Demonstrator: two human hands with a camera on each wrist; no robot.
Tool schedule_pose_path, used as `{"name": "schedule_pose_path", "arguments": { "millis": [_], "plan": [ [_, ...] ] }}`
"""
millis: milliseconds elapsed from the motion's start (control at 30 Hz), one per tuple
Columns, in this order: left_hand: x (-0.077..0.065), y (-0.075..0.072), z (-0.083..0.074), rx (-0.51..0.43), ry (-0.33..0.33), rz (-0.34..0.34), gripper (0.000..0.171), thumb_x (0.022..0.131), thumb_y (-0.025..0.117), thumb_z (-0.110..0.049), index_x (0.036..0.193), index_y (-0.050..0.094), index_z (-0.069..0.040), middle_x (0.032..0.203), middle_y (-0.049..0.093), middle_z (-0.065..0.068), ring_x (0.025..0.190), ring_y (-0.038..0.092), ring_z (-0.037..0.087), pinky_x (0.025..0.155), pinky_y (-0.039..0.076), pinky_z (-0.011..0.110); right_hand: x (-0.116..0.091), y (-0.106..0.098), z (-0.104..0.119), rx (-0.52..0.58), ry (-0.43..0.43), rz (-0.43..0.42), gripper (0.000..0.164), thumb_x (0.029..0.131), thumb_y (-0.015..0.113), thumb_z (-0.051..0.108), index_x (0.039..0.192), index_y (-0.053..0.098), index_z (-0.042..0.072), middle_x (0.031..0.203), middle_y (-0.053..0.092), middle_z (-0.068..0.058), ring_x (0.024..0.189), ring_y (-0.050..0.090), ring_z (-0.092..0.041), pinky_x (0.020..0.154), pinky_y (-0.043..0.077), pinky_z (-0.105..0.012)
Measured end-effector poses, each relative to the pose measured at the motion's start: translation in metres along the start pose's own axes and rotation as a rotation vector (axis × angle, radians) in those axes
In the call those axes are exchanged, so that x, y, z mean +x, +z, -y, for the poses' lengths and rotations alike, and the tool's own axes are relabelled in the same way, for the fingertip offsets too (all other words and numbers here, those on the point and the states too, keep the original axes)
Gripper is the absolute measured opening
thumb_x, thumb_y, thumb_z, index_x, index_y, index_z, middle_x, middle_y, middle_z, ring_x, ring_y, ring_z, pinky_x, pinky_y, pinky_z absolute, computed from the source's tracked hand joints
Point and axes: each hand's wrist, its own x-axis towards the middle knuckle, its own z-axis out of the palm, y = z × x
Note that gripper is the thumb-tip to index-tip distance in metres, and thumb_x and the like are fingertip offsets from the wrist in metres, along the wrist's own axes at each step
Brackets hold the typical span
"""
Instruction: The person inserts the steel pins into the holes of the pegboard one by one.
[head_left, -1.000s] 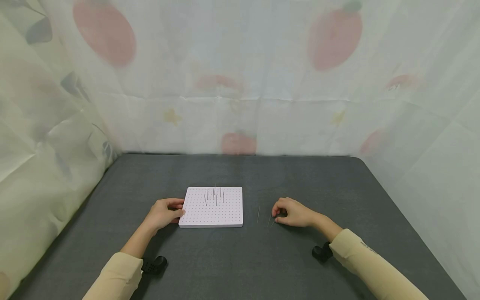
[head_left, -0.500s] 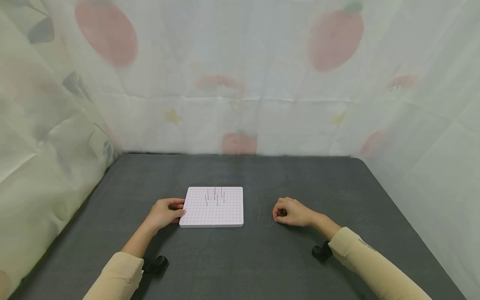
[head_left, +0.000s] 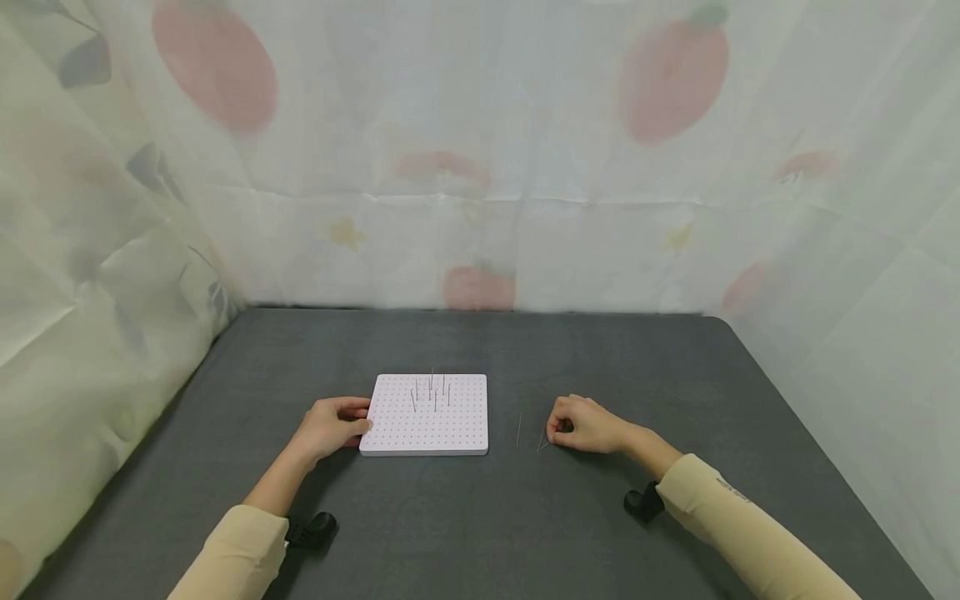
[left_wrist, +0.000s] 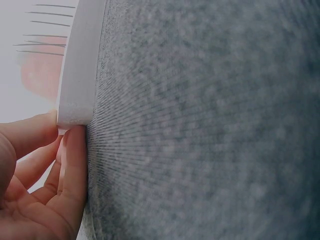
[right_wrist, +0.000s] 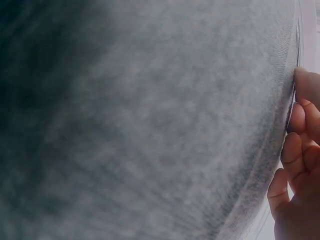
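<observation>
A white board with rows of small holes (head_left: 427,433) lies flat on the dark table. Several thin metal pins (head_left: 435,401) stand upright in its far half, one leaning slightly. My left hand (head_left: 324,428) grips the board's left edge; in the left wrist view the thumb is at the upper edge and the fingers (left_wrist: 75,160) touch the side. To the right of the board, my right hand (head_left: 588,425) is low over the table, its thumb and forefinger pinching a thin pin (head_left: 542,442). Between board and right hand lies a loose pin (head_left: 519,431).
The dark grey table (head_left: 480,533) reaches back to a pale curtain (head_left: 555,167) with fruit prints, which also hangs at both sides. A black wrist device (head_left: 313,531) is on the left wrist, another black device (head_left: 642,504) on the right.
The right fingertips shift very slightly at the thin pins on the table. My left hand and the board stay as they were; the whole view drifts a little.
</observation>
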Motion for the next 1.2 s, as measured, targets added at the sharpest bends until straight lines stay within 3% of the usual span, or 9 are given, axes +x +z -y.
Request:
{"name": "schedule_pose_path", "arguments": {
  "millis": [200,600,900,1200],
  "plan": [
    [0.001,0.000,0.001,-0.002,-0.004,0.006,0.044,0.083,0.065,-0.006,0.125,0.053,0.002,0.110,0.058,0.017,0.084,0.062,0.016,0.067,0.056,0.031,-0.001,-0.002,0.002,0.037,0.047,-0.020,0.006,0.089,0.061,0.019,0.085,0.061,0.023,0.084,0.052,0.012,0.075,0.045,-0.005,0.068,0.040,-0.023],
    [0.000,0.000,0.000,-0.011,-0.008,0.005,0.043,0.084,0.063,-0.005,0.125,0.053,0.002,0.108,0.058,0.016,0.085,0.061,0.017,0.067,0.056,0.030,0.005,-0.004,0.005,0.162,0.108,-0.044,0.009,0.095,0.052,0.022,0.092,0.058,0.015,0.079,0.054,0.007,0.059,0.043,-0.004,0.053,0.041,-0.021],
    [-0.001,-0.001,-0.001,-0.008,0.001,0.009,0.043,0.084,0.064,-0.006,0.125,0.053,0.003,0.108,0.058,0.017,0.083,0.062,0.016,0.067,0.056,0.030,0.016,-0.008,0.018,0.191,0.135,-0.102,0.013,0.096,0.049,0.021,0.096,0.056,0.010,0.079,0.053,0.004,0.062,0.044,-0.008,0.054,0.041,-0.023],
    [-0.001,0.000,-0.002,0.003,-0.007,0.002,0.043,0.084,0.064,-0.007,0.124,0.054,0.002,0.108,0.059,0.016,0.083,0.061,0.016,0.067,0.056,0.031,0.035,-0.007,0.034,0.233,0.133,-0.166,0.004,0.095,0.050,0.015,0.093,0.053,0.014,0.075,0.051,0.003,0.059,0.043,-0.008,0.051,0.039,-0.021]
  ]
}}
